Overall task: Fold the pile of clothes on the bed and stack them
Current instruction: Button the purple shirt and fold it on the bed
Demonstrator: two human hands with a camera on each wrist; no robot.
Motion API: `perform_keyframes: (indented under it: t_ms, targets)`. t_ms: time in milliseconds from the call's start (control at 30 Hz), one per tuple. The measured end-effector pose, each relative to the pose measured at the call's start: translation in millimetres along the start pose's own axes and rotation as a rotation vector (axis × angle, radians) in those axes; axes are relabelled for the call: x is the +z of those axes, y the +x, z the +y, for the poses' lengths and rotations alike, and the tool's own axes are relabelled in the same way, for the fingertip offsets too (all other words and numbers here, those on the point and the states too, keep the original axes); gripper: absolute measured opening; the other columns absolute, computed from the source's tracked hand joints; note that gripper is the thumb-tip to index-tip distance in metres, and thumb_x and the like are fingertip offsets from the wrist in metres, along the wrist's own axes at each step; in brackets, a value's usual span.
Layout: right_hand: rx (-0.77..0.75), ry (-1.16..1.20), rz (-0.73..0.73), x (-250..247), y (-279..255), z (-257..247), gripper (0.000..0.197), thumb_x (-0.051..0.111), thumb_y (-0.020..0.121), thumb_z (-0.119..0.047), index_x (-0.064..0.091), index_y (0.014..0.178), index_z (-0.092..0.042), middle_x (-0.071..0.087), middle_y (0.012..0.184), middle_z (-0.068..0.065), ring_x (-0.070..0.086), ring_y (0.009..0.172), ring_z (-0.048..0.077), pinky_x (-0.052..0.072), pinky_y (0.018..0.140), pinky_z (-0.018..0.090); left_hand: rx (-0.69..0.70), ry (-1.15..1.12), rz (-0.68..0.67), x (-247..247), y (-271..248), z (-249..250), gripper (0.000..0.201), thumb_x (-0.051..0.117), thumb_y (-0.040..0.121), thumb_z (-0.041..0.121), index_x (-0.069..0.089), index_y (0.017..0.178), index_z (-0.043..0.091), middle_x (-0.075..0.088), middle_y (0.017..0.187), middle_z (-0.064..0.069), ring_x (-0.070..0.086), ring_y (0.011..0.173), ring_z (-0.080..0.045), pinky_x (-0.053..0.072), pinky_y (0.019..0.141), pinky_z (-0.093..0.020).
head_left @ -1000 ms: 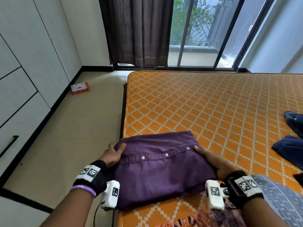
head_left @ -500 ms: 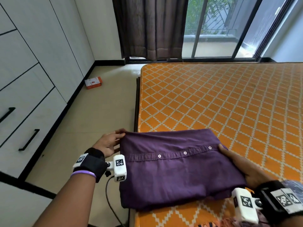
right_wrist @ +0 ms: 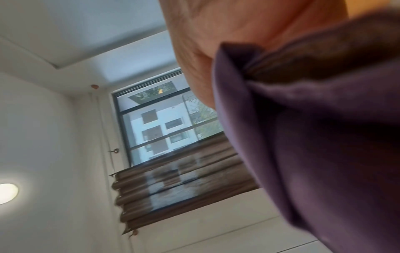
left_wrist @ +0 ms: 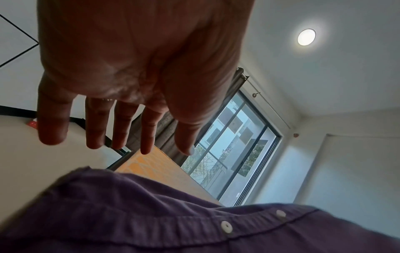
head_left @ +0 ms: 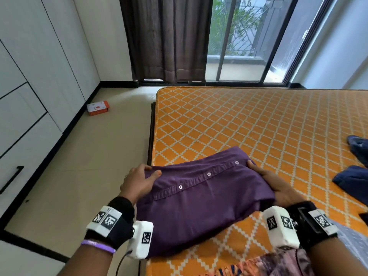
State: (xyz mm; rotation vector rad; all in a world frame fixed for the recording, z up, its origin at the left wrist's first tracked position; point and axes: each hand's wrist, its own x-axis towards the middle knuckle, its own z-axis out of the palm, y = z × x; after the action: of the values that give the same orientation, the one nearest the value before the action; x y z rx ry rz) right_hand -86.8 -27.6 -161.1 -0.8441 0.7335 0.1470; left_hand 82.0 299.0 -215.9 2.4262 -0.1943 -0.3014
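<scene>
A folded purple shirt (head_left: 199,204) with white buttons lies across the near left corner of the orange diamond-patterned bed (head_left: 239,120), its left part hanging over the edge. My left hand (head_left: 143,176) is at the shirt's far left corner, thumb on top. In the left wrist view its fingers (left_wrist: 121,126) are straight above the shirt (left_wrist: 151,222). My right hand (head_left: 278,188) grips the shirt's right edge, thumb on top, fingers hidden beneath. The right wrist view shows purple cloth (right_wrist: 314,137) bunched against the palm.
Dark blue clothes (head_left: 354,176) lie at the bed's right edge. A patterned cloth (head_left: 268,263) lies at the near edge. An orange and white box (head_left: 98,108) lies on the floor by the white wardrobe (head_left: 29,96). A brown curtain (head_left: 167,36) and glass doors stand beyond.
The shirt has turned, so its right end is now farther from me. My left thumb has come onto the shirt's corner. My right hand keeps its hold.
</scene>
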Motion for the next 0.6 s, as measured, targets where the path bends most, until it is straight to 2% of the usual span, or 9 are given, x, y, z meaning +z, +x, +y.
perform_keyframes:
  t_ms: [67, 100, 167, 233, 300, 433, 467, 533, 600]
  targets:
    - [-0.054, -0.008, 0.0, 13.0, -17.1, -29.2, 0.044, 0.076, 0.087, -0.029, 0.067, 0.124, -0.006, 0.071, 0.116, 0.016, 0.072, 0.099, 0.03, 0.056, 0.091, 0.05, 0.002, -0.067, -0.009, -1.9, -8.2, 5.3, 0.046, 0.065, 0.09, 0.053, 0.063, 0.119, 0.018, 0.062, 0.121, -0.005, 0.059, 0.116, -0.026, 0.046, 0.093, -0.035]
    - [-0.091, -0.032, 0.0, 16.4, -30.4, -48.2, 0.049, 0.082, 0.081, -0.026, 0.066, 0.124, -0.007, 0.071, 0.116, 0.015, 0.072, 0.101, 0.029, 0.057, 0.09, 0.05, 0.001, -0.142, -0.025, -4.3, -14.1, 10.7, 0.049, 0.066, 0.089, 0.053, 0.063, 0.12, 0.016, 0.062, 0.119, -0.003, 0.059, 0.115, -0.024, 0.046, 0.092, -0.034]
    - [-0.18, -0.073, -0.009, 20.3, -58.3, -86.3, 0.078, 0.095, 0.064, -0.022, 0.061, 0.133, -0.009, 0.065, 0.131, 0.014, 0.064, 0.119, 0.027, 0.054, 0.097, 0.051, -0.012, -0.346, -0.079, -10.0, -24.6, 20.9, 0.056, 0.069, 0.084, 0.057, 0.063, 0.121, 0.016, 0.064, 0.123, -0.004, 0.061, 0.112, -0.021, 0.049, 0.093, -0.036]
    - [-0.303, -0.124, -0.002, 31.9, -88.6, -123.1, 0.082, 0.088, 0.075, -0.027, 0.051, 0.146, -0.009, 0.053, 0.146, 0.014, 0.053, 0.134, 0.025, 0.051, 0.1, 0.051, -0.017, -0.486, -0.15, -15.4, -38.9, 37.6, 0.054, 0.067, 0.088, 0.053, 0.059, 0.127, 0.015, 0.062, 0.126, -0.006, 0.06, 0.112, -0.02, 0.049, 0.088, -0.037]
    - [-0.426, -0.184, 0.041, 47.1, -115.2, -151.7, 0.061, 0.067, 0.092, -0.03, 0.05, 0.146, -0.008, 0.056, 0.143, 0.015, 0.057, 0.128, 0.024, 0.054, 0.094, 0.049, -0.016, -0.601, -0.21, -19.2, -56.8, 54.6, 0.056, 0.069, 0.087, 0.051, 0.057, 0.129, 0.016, 0.061, 0.128, -0.005, 0.059, 0.113, -0.021, 0.049, 0.086, -0.039]
    - [-0.523, -0.435, 0.043, 77.3, -137.4, -153.9, 0.039, 0.063, 0.095, -0.032, 0.063, 0.124, -0.005, 0.07, 0.105, 0.015, 0.065, 0.091, 0.029, 0.057, 0.087, 0.043, -0.023, -0.829, -0.295, -16.2, -84.3, 73.8, 0.103, 0.079, 0.034, 0.082, 0.061, 0.119, 0.028, 0.068, 0.12, 0.003, 0.065, 0.111, -0.018, 0.052, 0.09, -0.041]
    - [-0.59, -0.504, 0.057, 82.4, -131.0, -144.2, 0.031, 0.063, 0.096, -0.027, 0.065, 0.117, -0.004, 0.07, 0.097, 0.016, 0.063, 0.085, 0.029, 0.056, 0.081, 0.039, -0.041, -0.873, -0.316, -10.9, -88.6, 76.1, 0.102, 0.078, 0.037, 0.082, 0.062, 0.121, 0.027, 0.069, 0.121, 0.003, 0.066, 0.111, -0.019, 0.053, 0.092, -0.042]
    - [-0.776, -0.77, 0.156, 91.7, -114.0, -112.8, 0.015, 0.063, 0.098, -0.021, 0.07, 0.094, -0.008, 0.068, 0.08, 0.006, 0.06, 0.072, 0.019, 0.05, 0.065, 0.025, -0.088, -0.928, -0.38, 0.4, -97.2, 81.3, 0.083, 0.074, 0.061, 0.076, 0.061, 0.124, 0.025, 0.069, 0.122, 0.001, 0.067, 0.11, -0.021, 0.052, 0.096, -0.047]
    - [-0.852, -1.183, 0.297, 98.1, -85.7, -64.8, 0.029, 0.062, 0.098, -0.03, 0.062, 0.074, -0.014, 0.064, 0.068, -0.002, 0.058, 0.061, 0.013, 0.042, 0.055, 0.024, -0.198, -0.983, -0.452, 10.9, -101.1, 83.5, 0.063, 0.059, 0.082, 0.069, 0.061, 0.123, 0.022, 0.069, 0.121, -0.002, 0.066, 0.112, -0.025, 0.051, 0.096, -0.049]
